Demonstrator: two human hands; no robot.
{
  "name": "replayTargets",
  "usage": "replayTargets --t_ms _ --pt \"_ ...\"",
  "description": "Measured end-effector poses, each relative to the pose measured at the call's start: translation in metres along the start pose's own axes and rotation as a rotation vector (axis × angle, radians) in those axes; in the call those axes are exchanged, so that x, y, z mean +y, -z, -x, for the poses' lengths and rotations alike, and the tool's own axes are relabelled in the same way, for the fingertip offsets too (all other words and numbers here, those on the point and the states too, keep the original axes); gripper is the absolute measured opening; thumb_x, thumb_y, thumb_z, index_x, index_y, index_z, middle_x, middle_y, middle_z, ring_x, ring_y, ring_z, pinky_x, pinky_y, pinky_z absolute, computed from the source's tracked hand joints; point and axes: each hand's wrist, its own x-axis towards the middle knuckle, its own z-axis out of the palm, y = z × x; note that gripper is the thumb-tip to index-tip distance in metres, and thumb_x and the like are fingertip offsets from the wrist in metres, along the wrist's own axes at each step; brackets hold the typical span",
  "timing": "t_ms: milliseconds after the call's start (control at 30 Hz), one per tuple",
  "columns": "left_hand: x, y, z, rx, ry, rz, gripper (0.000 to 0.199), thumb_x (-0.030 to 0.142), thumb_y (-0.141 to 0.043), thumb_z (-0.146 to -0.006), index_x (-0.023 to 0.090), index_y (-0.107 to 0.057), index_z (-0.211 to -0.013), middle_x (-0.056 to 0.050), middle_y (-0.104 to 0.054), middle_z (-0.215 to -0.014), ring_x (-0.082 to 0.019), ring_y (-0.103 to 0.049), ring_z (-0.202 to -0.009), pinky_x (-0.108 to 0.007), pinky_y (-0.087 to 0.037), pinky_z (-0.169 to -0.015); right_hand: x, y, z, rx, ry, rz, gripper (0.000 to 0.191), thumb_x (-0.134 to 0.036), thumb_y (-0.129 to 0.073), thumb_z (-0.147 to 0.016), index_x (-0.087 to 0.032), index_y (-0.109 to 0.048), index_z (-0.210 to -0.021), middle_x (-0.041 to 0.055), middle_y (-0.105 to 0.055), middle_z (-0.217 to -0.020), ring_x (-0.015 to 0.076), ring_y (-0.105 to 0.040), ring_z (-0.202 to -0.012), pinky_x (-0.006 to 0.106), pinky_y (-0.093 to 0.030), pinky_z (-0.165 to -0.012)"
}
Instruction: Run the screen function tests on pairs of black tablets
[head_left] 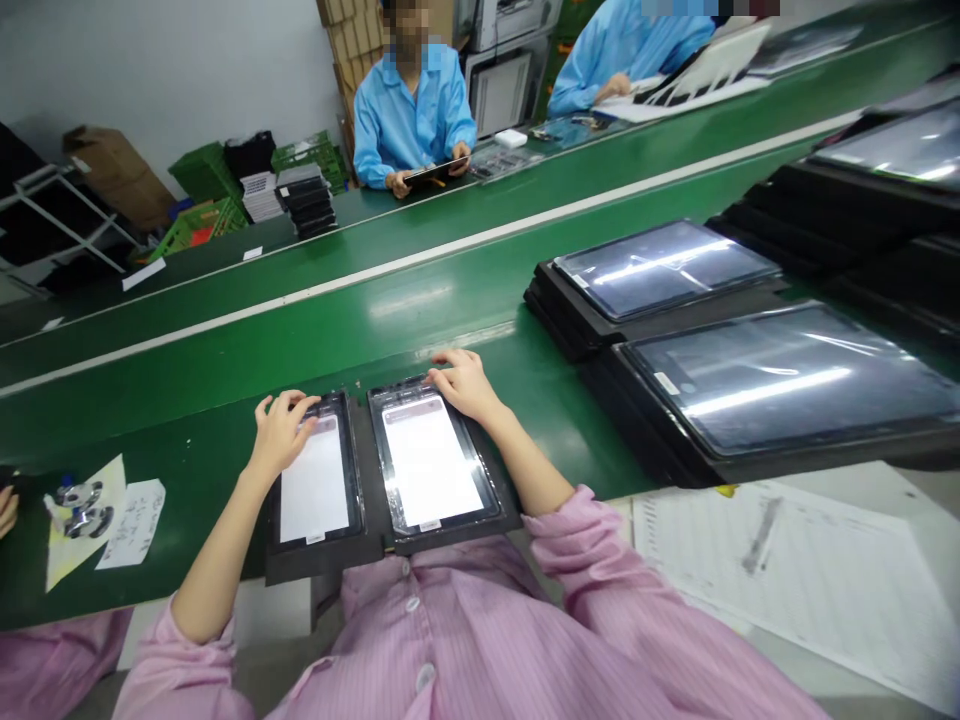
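Observation:
Two tablets with lit white screens lie side by side on black pads in front of me. Over the top of the left tablet (315,490) is my left hand (282,432), its fingers apart and curved, covering part of the screen. At the upper right corner of the right tablet (431,465) rests my right hand (461,383), fingers spread and bent with nothing held in them. Whether the fingertips press the glass I cannot tell. Both screens show a darker strip near the top, and a small white label sits at each lower edge.
To the right, tablets with dark screens (795,375) lie on stacked black pads (570,310). Written sheets (795,580) lie nearest me on the right. A paper slip (135,525) is at the left. Across the green bench (300,330), a co-worker in blue (412,115) holds a tablet.

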Motion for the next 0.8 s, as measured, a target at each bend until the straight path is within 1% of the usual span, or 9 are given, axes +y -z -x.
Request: replayTargets --t_ms 100,167,233,267,367,467,667,733,800 --pt "-0.003 0.0 -0.003 -0.025 -0.004 -0.024 0.043 0.047 -0.035 -0.099 0.03 -0.071 -0.117 -0.012 -0.061 -0.12 -0.031 -0.056 -0.117 -0.062 -0.02 -0.112 -0.002 -0.003 -0.001 -0.019 0.034 -0.002 0.039 -0.028 -0.046 -0.103 -0.026 -0.082 -0.087 0.0078 -0.066 -0.117 0.0253 -0.054 -0.112 0.047 -0.027 -0.107" --pt "-0.005 0.002 -0.007 0.019 0.015 -0.019 0.046 0.049 -0.035 -0.099 0.028 -0.068 -0.124 -0.013 -0.06 -0.122 -0.031 -0.055 -0.119 -0.061 -0.02 -0.112 -0.003 -0.002 0.0 -0.027 0.034 0.003 0.039 -0.028 -0.047 -0.103 -0.026 -0.081 -0.085 0.0075 -0.066 -0.118 0.0257 -0.054 -0.111 0.047 -0.027 -0.107" --pt "-0.009 0.003 -0.015 0.055 0.056 0.042 0.051 0.05 -0.03 -0.1 0.024 -0.064 -0.128 -0.014 -0.061 -0.124 -0.03 -0.055 -0.121 -0.058 -0.026 -0.112 -0.004 0.0 0.0 -0.02 0.009 0.007 0.039 -0.029 -0.046 -0.104 -0.026 -0.081 -0.087 0.0076 -0.065 -0.119 0.027 -0.053 -0.112 0.047 -0.028 -0.106" --pt "-0.011 0.003 -0.02 0.039 0.074 0.09 0.053 0.05 -0.027 -0.101 0.022 -0.065 -0.124 -0.013 -0.062 -0.123 -0.029 -0.056 -0.12 -0.055 -0.03 -0.112 -0.004 0.001 0.0 -0.008 -0.011 0.002 0.039 -0.03 -0.044 -0.104 -0.026 -0.081 -0.09 0.0078 -0.065 -0.119 0.0275 -0.053 -0.113 0.047 -0.029 -0.104" --pt "-0.015 -0.001 -0.04 -0.125 0.12 0.272 0.058 0.052 -0.022 -0.101 0.021 -0.069 -0.109 -0.011 -0.067 -0.119 -0.027 -0.059 -0.117 -0.046 -0.042 -0.107 -0.002 0.002 0.0 0.045 -0.095 -0.044 0.039 -0.029 -0.038 -0.107 -0.022 -0.076 -0.108 0.0093 -0.066 -0.116 0.0268 -0.054 -0.11 0.041 -0.037 -0.098" --pt "-0.012 -0.009 -0.059 -0.245 0.152 0.384 0.059 0.056 -0.026 -0.1 0.019 -0.068 -0.116 -0.011 -0.069 -0.122 -0.028 -0.061 -0.117 -0.046 -0.046 -0.105 0.0 0.0 -0.002 0.045 -0.205 -0.062 0.037 -0.026 -0.036 -0.108 -0.015 -0.07 -0.116 0.0118 -0.067 -0.109 0.0261 -0.057 -0.103 0.036 -0.041 -0.093" --pt "0.002 -0.015 -0.08 -0.31 0.142 0.382 0.037 0.053 -0.055 -0.097 0.024 -0.066 -0.116 -0.01 -0.065 -0.126 -0.026 -0.061 -0.115 -0.046 -0.052 -0.097 -0.005 -0.001 -0.005 -0.057 -0.344 0.016 0.032 -0.027 -0.043 -0.107 -0.01 -0.071 -0.108 0.0152 -0.065 -0.105 0.0282 -0.06 -0.1 0.035 -0.043 -0.091" --pt "0.003 -0.011 -0.086 -0.369 0.17 0.359 0.04 0.058 -0.053 -0.096 0.024 -0.068 -0.11 -0.009 -0.068 -0.12 -0.026 -0.063 -0.111 -0.044 -0.054 -0.093 -0.008 0.002 -0.005 -0.072 -0.393 0.026 0.03 -0.026 -0.045 -0.107 -0.01 -0.071 -0.107 0.0157 -0.065 -0.105 0.0278 -0.06 -0.1 0.034 -0.043 -0.09" --pt "0.001 -0.007 -0.092 -0.432 0.203 0.333 0.055 0.067 -0.04 -0.096 0.022 -0.072 -0.092 -0.009 -0.073 -0.102 -0.03 -0.067 -0.101 -0.044 -0.054 -0.089 -0.011 0.005 -0.004 -0.084 -0.439 0.039 0.03 -0.025 -0.046 -0.107 -0.009 -0.071 -0.107 0.016 -0.064 -0.105 0.0275 -0.061 -0.099 0.033 -0.043 -0.089"
